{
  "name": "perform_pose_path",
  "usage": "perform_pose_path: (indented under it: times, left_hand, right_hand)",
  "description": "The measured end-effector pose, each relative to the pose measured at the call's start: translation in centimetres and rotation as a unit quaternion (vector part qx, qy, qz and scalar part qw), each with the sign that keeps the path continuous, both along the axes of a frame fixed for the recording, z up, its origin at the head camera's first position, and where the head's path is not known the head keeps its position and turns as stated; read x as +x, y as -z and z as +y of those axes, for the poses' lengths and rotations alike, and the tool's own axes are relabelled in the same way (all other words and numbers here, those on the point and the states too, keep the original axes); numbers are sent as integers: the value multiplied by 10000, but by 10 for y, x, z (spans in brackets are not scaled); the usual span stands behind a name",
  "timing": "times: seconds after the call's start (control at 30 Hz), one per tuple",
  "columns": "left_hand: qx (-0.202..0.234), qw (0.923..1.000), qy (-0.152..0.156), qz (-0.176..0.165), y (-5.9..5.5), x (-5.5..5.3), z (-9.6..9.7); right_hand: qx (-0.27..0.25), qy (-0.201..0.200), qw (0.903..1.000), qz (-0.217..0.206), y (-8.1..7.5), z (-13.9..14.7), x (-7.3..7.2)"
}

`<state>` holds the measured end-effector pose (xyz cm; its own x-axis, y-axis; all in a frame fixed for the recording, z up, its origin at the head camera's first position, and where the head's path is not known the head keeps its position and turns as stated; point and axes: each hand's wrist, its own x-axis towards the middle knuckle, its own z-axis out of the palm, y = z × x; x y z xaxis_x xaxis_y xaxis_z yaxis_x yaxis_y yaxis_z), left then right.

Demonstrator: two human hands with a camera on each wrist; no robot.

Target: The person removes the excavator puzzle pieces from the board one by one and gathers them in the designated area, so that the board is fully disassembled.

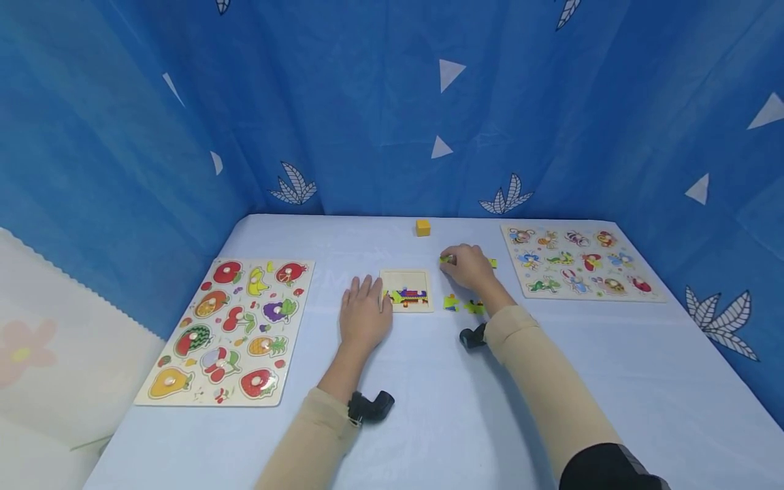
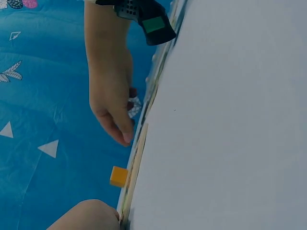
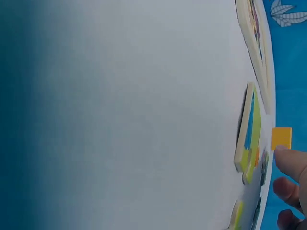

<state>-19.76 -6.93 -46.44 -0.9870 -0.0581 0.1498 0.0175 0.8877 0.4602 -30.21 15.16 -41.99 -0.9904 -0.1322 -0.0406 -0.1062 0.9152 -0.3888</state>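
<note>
My left hand (image 1: pixel 365 317) lies with straight fingers at the left edge of a small wooden puzzle tray (image 1: pixel 405 278). Inside the tray, a strip of green, purple and red puzzle pieces (image 1: pixel 408 297) fills its lower part. To the right of the tray, my right hand (image 1: pixel 468 267) bends its fingertips down over a yellow-green puzzle piece (image 1: pixel 444 259), covering much of it. From these views I cannot tell whether the fingers grip it. Loose puzzle pieces (image 1: pixel 451 303) lie below this hand, and the right wrist view shows a green-and-blue piece (image 3: pixel 250 132) beside the fingers (image 3: pixel 293 165).
A yellow cube (image 1: pixel 422 228) stands at the back of the white table (image 1: pixel 422 415). At the left lies a fruit peg puzzle board (image 1: pixel 245 399); an insect puzzle board (image 1: pixel 533 291) lies at the back right. A blue curtain (image 1: pixel 380 102) hangs behind.
</note>
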Motion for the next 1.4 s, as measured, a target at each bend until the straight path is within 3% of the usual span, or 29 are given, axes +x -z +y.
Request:
perform_pose_path:
  times: [0.27, 0.43, 0.57, 0.77, 1.0, 1.4]
  left_hand:
    - [85, 9988, 276, 384, 0, -1, 2]
    - [18, 9986, 390, 350, -2, -1, 4]
    - [-63, 9985, 469, 267, -5, -2, 6]
    - [-39, 9988, 453, 152, -8, -1, 7]
    - [145, 9991, 379, 129, -8, -1, 8]
    - [113, 9990, 420, 112, -6, -3, 7]
  right_hand:
    - [-296, -678, 9971, -183, -6, -7, 24]
    - [-310, -1279, 9909, -286, -6, -10, 39]
    - [-137, -1446, 9892, -216, -4, -13, 46]
    - [48, -1511, 9884, -135, -1, -18, 49]
    - [-194, -1409, 9892, -365, 1, -22, 49]
    - [-1244, -1165, 9822, -795, -1, -24, 49]
